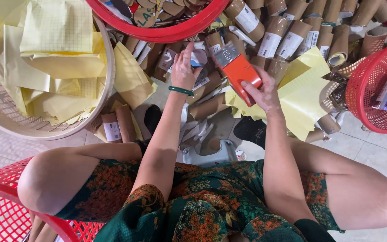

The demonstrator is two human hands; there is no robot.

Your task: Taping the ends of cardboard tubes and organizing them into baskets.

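The right hand (pixel 260 92) is gripping an orange dispenser (pixel 238 69) over the floor, angled for use. The left hand (pixel 185 67), fingers loosely curled, is reaching into the cardboard tubes (pixel 292 36) beside the red basket's rim (pixel 166 33).

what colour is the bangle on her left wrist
Green, a plain solid band just below the left hand, seen clearly in the head view.
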